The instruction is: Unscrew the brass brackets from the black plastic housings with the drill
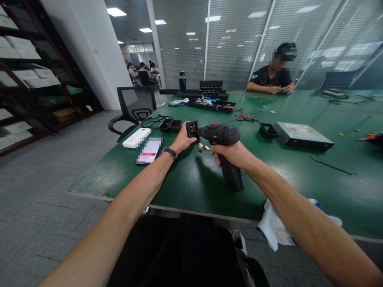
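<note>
In the head view my left hand (183,138) is closed around a small black box (196,136), tilted so its inside faces right. Brass-coloured pieces show in the box. My right hand (229,154) grips a black cordless drill (223,134) with red marks, its chuck pointing left at the box. Whether the bit touches anything inside is too small to tell. Several loose brass pieces (203,147) lie on the green table below the drill's nose. Beyond my left hand stand black open bins (170,125).
A white case (137,138) and a phone (149,151) lie left. To the right are a small black tray (268,130) and a metal drive-like box (303,135). White gloves (277,227) hang over the near edge. A person (271,75) sits across the table (287,179).
</note>
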`<state>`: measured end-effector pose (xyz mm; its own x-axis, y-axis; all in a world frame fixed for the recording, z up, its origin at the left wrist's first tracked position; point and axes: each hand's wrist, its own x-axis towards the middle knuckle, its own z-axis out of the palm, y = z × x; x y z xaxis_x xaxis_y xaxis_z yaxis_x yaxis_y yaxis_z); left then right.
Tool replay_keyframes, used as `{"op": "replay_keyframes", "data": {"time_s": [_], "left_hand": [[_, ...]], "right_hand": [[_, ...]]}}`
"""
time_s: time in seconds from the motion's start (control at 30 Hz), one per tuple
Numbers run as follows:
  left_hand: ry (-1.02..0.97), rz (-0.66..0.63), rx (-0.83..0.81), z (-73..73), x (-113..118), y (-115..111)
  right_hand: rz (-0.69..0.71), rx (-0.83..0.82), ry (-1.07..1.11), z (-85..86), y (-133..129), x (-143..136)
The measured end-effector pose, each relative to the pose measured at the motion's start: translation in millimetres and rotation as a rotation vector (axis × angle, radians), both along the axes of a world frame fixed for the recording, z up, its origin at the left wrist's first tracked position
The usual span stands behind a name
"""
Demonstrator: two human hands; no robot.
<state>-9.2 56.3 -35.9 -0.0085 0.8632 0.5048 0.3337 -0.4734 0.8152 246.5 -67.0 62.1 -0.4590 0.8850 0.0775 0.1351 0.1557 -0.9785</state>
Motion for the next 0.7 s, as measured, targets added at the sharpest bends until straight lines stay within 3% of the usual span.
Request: {"op": "replay_keyframes", "data": {"time_s": [0.7], "left_hand": [[0.012,-0.010,-0.008,1.3,-0.2,-0.5]], "right_hand": [[-0.004,-0.005,0.012,-0.8,0.3,0.2]]}}
